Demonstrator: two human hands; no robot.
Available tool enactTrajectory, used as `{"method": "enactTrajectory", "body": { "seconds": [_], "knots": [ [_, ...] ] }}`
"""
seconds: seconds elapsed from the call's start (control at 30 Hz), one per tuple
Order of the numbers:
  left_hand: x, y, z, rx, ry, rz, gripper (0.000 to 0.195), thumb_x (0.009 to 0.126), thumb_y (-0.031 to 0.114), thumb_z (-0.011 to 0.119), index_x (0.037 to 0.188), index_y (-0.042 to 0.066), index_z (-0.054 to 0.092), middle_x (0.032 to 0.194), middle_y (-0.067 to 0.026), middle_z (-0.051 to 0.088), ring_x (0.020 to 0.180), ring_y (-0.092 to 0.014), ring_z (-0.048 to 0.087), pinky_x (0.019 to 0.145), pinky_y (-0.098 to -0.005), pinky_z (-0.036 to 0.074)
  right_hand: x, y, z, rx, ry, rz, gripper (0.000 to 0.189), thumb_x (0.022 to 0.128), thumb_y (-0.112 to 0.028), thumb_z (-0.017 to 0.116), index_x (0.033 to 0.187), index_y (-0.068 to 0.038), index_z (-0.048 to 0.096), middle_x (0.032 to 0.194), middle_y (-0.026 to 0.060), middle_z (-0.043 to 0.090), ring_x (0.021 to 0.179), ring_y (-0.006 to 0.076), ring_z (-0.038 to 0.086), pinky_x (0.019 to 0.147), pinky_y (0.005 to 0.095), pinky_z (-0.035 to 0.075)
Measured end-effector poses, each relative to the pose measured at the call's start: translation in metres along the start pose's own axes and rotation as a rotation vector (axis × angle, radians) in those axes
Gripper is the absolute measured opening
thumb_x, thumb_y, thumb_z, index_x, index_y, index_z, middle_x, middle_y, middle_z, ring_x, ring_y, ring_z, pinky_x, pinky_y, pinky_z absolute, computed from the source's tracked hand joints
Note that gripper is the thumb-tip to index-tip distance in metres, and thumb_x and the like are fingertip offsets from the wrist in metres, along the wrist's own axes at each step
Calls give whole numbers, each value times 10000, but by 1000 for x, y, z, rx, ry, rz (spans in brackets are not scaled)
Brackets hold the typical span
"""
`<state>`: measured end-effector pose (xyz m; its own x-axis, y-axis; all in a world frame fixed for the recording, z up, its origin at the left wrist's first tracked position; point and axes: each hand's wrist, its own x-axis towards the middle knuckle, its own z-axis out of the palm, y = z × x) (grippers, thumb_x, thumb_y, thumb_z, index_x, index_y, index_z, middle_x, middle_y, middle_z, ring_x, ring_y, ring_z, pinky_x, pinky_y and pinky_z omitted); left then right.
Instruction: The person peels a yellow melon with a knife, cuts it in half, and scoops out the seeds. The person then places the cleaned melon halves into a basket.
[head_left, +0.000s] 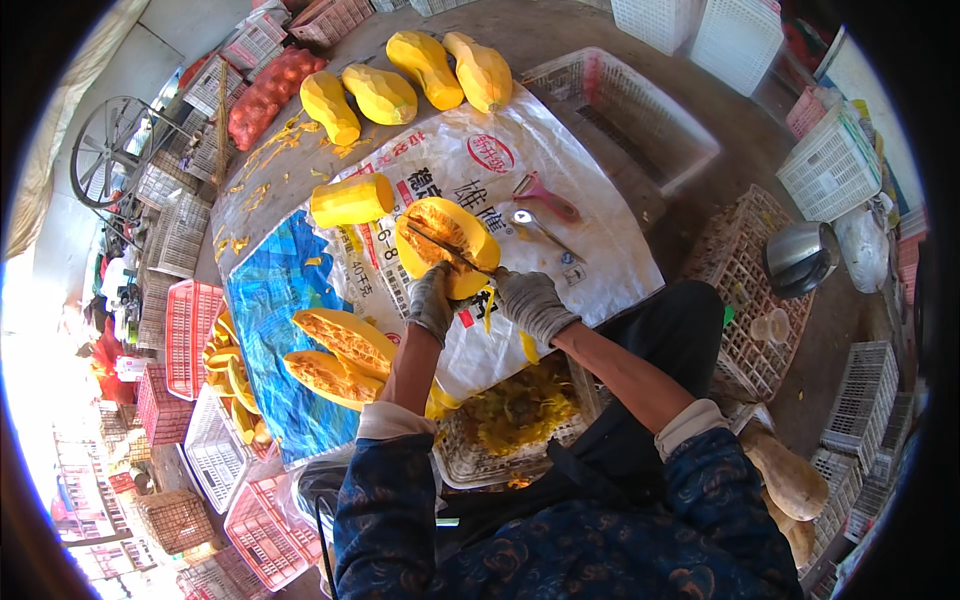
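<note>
Just before me, a peeled yellow squash piece (472, 223) shows its hollow, stringy orange inside. My left hand (432, 301), in a grey knit glove, holds it from the near left side. My right hand (531, 301), gloved too, grips a knife whose handle is hidden by the fingers. The dark knife blade (454, 249) lies across the piece's cut face. A peeled squash cylinder (352, 199) rests beyond my left hand. Two cut squash pieces (341, 337) with seedy insides lie by my left forearm. A pink-handled peeler (546, 198) and a metal spoon (551, 231) lie beyond my right hand.
A white woven sack (600, 262) with printing covers the work surface, over blue sheeting (262, 277). Several peeled squashes (380, 94) stand along the far edge. A crate of peelings (517, 420) sits below my arms. A red crate (193, 337) and squash slices (232, 375) are at left.
</note>
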<state>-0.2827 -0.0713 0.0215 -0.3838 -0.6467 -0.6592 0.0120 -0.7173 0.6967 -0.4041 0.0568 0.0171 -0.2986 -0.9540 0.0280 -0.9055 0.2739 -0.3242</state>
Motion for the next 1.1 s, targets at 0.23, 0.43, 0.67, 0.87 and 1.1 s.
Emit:
{"method": "enactTrajectory", "body": {
  "seconds": [0.23,0.43,0.67,0.87,1.1],
  "knots": [
    [-3,2,-12,17,29,-33,293,996,315,492,1205,111,517,1128,-116,658,951,-285,685,598,-428,579,24,5,4,64,-57,-120,171,858,-189,546,858,-62,662,695,145,683,678,327,692,610,451,541],
    [-14,-3,-12,-44,25,21,361,999,290,497,1299,94,452,1203,-131,617,1028,-304,655,689,-457,590,31,4,-4,123,-100,-113,232,861,-242,552,828,-51,680,735,164,692,713,333,693,652,465,543],
    [-3,-4,-21,-206,-7,41,336,953,312,571,1217,113,512,1126,-108,648,939,-304,682,685,-486,598,47,6,5,149,-22,-155,252,874,-280,580,787,-63,675,726,175,680,686,345,676,627,454,530],
    [-36,-14,-79,518,-179,255,471,757,126,795,1158,17,573,1052,-120,690,963,-252,678,834,-356,536,62,34,4,515,-66,-28,267,814,-246,635,869,13,661,757,246,653,706,396,654,632,464,506],
    [-76,-45,-88,676,-2,623,335,817,36,718,1127,18,593,1073,-108,684,991,-209,665,837,-349,539,43,47,-22,1411,-452,281,180,884,-189,602,780,-41,603,623,92,623,446,194,560,419,349,437]
  ]
}}
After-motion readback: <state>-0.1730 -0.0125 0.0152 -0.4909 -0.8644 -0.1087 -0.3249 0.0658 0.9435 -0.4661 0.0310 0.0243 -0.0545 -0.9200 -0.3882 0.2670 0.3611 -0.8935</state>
